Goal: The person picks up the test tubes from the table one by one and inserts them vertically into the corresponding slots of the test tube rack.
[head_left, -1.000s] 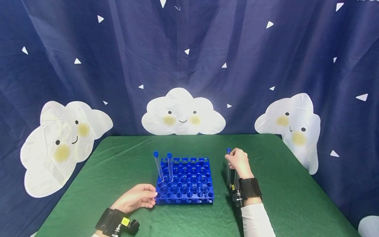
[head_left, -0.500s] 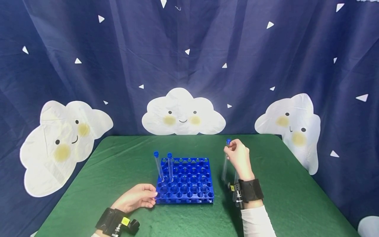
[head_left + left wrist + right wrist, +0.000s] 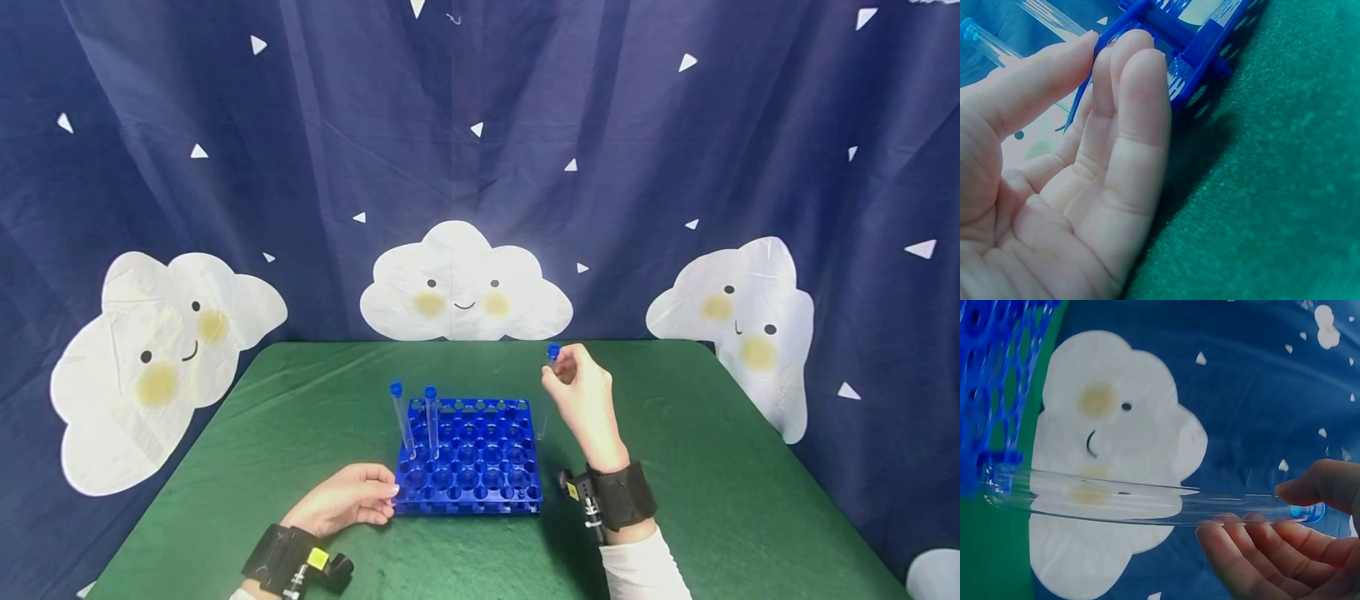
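I see the right hand pinching the capped tube has lifted it off the surface toward the blue rack, which the flat-fingered left hand still steadies, so insertion looks close.

Two upright tubes block rack left corner, other holes free

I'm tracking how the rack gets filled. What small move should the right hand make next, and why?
Probably carry the tube a little further left over the blue rack and line it up above a free hole. The right hand pinches it near its blue cap, its bottom hanging just beside the rack's right edge, while the left hand rests against the rack.
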{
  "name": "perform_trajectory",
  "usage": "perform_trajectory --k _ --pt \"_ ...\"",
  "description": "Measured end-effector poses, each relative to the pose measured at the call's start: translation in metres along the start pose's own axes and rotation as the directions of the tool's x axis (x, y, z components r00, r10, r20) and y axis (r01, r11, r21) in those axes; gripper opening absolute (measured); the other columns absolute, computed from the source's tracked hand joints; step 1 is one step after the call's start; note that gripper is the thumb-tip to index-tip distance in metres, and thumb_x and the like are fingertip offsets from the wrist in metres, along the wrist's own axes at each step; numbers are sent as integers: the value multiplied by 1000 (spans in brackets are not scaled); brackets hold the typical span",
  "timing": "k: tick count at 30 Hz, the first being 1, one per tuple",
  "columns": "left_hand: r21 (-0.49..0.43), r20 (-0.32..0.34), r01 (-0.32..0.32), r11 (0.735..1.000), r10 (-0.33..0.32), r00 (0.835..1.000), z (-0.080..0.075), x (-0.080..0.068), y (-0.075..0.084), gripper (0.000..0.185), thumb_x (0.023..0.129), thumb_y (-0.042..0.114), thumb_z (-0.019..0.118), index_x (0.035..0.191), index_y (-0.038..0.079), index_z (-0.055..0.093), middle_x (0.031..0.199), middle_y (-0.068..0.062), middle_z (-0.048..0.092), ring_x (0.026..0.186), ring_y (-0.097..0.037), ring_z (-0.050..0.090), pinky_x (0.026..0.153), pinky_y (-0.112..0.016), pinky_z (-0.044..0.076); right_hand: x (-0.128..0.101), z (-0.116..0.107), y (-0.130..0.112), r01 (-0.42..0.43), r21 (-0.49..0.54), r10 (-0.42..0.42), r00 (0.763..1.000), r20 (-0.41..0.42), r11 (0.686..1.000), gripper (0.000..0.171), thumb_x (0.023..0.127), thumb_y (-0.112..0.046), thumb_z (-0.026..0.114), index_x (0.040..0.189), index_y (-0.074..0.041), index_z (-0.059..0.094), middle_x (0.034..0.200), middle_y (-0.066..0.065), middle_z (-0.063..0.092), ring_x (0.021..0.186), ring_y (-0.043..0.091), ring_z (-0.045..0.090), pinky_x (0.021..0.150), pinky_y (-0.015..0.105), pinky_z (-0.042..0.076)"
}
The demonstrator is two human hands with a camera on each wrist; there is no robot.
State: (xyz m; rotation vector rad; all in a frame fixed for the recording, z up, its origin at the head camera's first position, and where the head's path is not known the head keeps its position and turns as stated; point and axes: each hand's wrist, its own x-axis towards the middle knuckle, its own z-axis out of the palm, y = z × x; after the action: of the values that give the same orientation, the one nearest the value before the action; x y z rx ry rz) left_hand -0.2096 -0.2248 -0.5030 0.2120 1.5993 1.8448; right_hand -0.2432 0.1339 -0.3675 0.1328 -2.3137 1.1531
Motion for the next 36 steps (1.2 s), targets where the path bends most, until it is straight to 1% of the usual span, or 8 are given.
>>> perform_trajectory --k 6,10,16,18,25,30,36 --pt "2 -4 4 1000 -4 1000 0 1 0 9 95 8 58 92 16 60 82 3 70 72 -7 68 71 -24 59 -7 5 -13 47 56 -49 998 30 997 19 82 -9 71 94 -5 57 84 10 71 79 25 70 74 43 55" --pt "3 -5 1 1000 -1 1000 0 0 1 8 94 8 58 92 15 61 82 3 70 72 -8 68 71 -24 59 -12 9 -20 70 89 -75 995 58 994 20 83 -9 72 96 -6 57 86 9 71 82 24 71 74 43 57" --pt "7 3 -1 1000 1 1000 -1 0 1 8 94 8 58 93 16 61 83 3 70 73 -8 68 72 -25 59 -20 17 -29 101 138 -115 989 95 985 19 84 -8 72 98 -7 58 89 7 72 84 22 71 67 31 56" --pt "6 6 -1 1000 1 1000 -1 1 1 8 95 8 58 93 16 61 83 3 70 73 -8 68 72 -25 59 -22 21 -31 121 149 -137 986 99 981 19 85 -8 72 99 -7 58 89 6 72 83 21 71 66 29 56" --pt "6 -2 -1 1000 1 1000 -1 0 1 7 94 8 59 93 15 61 83 2 70 73 -8 68 72 -25 59 -30 34 -36 169 197 -194 974 114 966 20 87 -9 71 101 -6 57 92 8 72 86 22 71 73 38 61" --pt "5 -3 -1 1000 1 1000 -1 0 1 7 94 8 59 93 15 61 84 3 70 73 -8 68 72 -25 59 -34 42 -37 177 235 -207 972 111 956 21 87 -8 72 101 -6 57 92 9 71 88 23 72 76 38 61" --pt "-2 6 -1 1000 1 1000 -1 -1 1 8 95 8 58 93 15 61 84 3 70 73 -8 68 73 -25 59 -37 53 -36 194 263 -231 966 114 945 20 87 -7 72 101 -6 57 92 9 71 87 22 72 74 35 61"
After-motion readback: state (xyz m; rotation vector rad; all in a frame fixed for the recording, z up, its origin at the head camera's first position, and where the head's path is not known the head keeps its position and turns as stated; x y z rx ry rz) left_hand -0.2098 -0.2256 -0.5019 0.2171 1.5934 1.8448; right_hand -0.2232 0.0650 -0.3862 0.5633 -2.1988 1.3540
